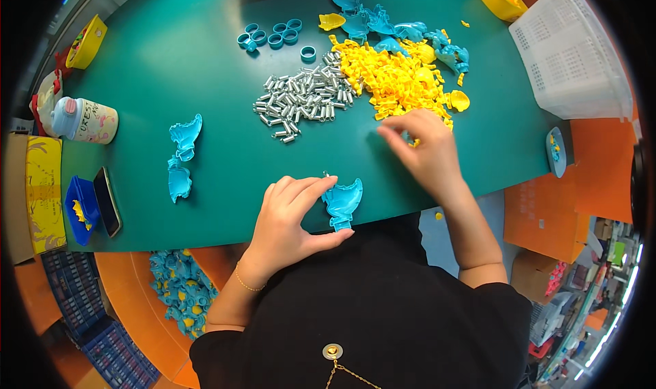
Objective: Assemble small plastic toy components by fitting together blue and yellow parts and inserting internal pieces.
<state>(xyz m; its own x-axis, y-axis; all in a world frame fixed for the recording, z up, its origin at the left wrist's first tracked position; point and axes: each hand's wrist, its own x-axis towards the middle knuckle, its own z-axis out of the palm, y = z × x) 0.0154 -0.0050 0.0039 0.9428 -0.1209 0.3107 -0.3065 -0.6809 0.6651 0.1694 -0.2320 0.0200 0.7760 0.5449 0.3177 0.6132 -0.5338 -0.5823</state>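
Observation:
My left hand point(290, 215) grips a light-blue moulded plastic shell half point(343, 199) at the table's near edge, hollow side up. Its index finger rests at the shell's top corner, beside a small metallic bit, and the thumb is at the bottom end. My right hand point(427, 146) is over the near end of a heap of small yellow plastic parts point(393, 78), fingers curled and slightly blurred. A bit of yellow shows by those fingers; whether they hold it is unclear. Left of the heap lies a pile of small metal springs point(301, 95).
Two blue shell pieces point(184, 136) lie on the green table point(232, 163) at left. Blue rings point(275, 40) and more blue shells point(369, 20) are farther back. A bottle point(92, 120), phone point(107, 201) and blue tray point(80, 211) line the left edge; a white basket point(574, 54) stands right.

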